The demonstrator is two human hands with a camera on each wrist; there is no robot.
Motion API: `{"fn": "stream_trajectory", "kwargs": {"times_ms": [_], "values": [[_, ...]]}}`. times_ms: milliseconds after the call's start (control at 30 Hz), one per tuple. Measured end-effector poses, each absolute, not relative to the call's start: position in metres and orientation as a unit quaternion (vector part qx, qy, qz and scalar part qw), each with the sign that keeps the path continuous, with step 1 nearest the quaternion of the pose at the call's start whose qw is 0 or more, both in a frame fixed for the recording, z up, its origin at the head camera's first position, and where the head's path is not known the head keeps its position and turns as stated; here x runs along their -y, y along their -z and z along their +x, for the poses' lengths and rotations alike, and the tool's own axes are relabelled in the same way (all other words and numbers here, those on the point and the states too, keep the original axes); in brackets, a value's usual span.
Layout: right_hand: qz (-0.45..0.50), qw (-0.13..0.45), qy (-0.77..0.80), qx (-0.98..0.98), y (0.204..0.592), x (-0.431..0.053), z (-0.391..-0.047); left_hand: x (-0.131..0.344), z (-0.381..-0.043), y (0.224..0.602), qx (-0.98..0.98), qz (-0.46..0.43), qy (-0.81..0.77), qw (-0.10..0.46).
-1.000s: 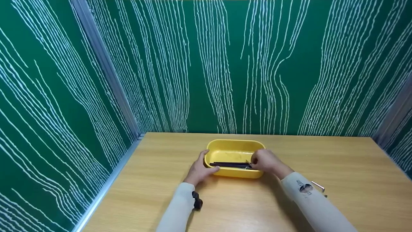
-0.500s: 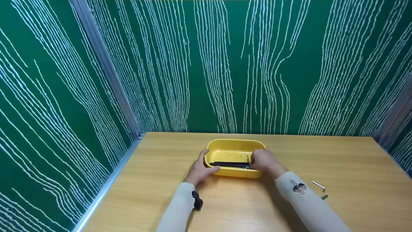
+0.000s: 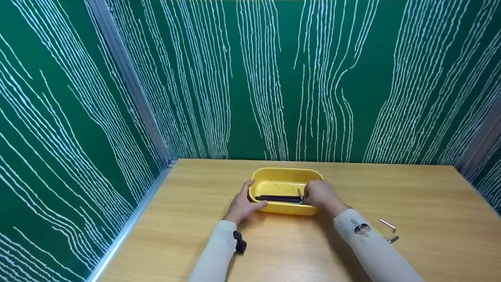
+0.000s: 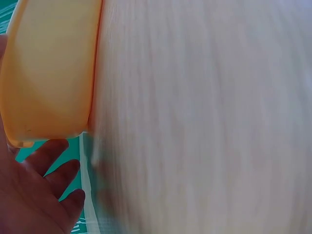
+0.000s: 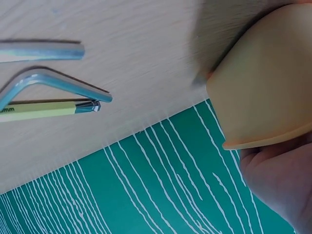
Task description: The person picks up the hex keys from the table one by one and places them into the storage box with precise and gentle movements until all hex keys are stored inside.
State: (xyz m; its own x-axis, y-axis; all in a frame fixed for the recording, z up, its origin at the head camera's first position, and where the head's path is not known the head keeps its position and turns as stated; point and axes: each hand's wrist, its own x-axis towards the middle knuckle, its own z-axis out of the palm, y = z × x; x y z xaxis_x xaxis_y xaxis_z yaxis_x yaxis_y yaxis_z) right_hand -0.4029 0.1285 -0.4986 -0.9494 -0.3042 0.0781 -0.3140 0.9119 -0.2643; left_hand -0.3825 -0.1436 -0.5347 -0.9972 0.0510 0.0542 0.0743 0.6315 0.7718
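Note:
A yellow plastic tub (image 3: 289,210) stands on the wooden table. My left hand (image 3: 242,205) grips its left end, thumb over the near rim and index finger at the far corner; in the left wrist view the other fingers of the left hand (image 4: 44,190) spread free. My right hand (image 3: 320,194) reaches into the tub's right end with curled fingers. A thin metal rod (image 3: 300,192) sticks up at those fingertips, its lower part hidden. Long dark sticks (image 3: 278,197) lie along the tub's near side. The right wrist view shows the right hand (image 5: 282,180) partly behind the tub.
Right of my right forearm lie a silvery hex key (image 3: 387,225) and a bent metal key (image 3: 392,239). A yellow-green sleeved key (image 5: 44,110) lies beside them in the right wrist view. Green walls (image 3: 313,98) with white wavy lines border the table's back and left side.
My right hand and forearm have shifted slightly left, uncovering more of the keys on the table. The thin rod at the right fingertips stands more upright. The left hand keeps its place.

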Motion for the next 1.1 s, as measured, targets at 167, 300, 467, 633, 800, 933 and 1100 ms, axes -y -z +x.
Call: {"fn": "stream_trajectory", "kwargs": {"times_ms": [167,300,467,633,800,933,1100], "values": [[0.151,0.015,-0.144,0.978,0.499,-0.129,-0.402,0.143,-0.382,0.535,0.902,-0.032,0.431,0.015],[0.156,0.028,-0.144,0.977,0.500,-0.129,-0.401,0.143,-0.382,0.536,0.901,-0.032,0.432,0.014],[0.169,0.045,-0.134,0.975,0.500,-0.129,-0.401,0.144,-0.384,0.537,0.897,-0.037,0.439,0.012],[0.181,0.050,-0.143,0.972,0.501,-0.131,-0.403,0.144,-0.384,0.537,0.897,-0.040,0.439,0.015],[0.186,0.034,-0.163,0.968,0.500,-0.135,-0.402,0.143,-0.384,0.538,0.899,-0.041,0.436,0.010],[0.185,0.031,-0.216,0.958,0.493,-0.139,-0.400,0.143,-0.384,0.536,0.897,-0.040,0.440,0.008],[0.174,0.033,-0.264,0.948,0.481,-0.146,-0.399,0.144,-0.383,0.536,0.896,-0.030,0.443,0.003]]}}
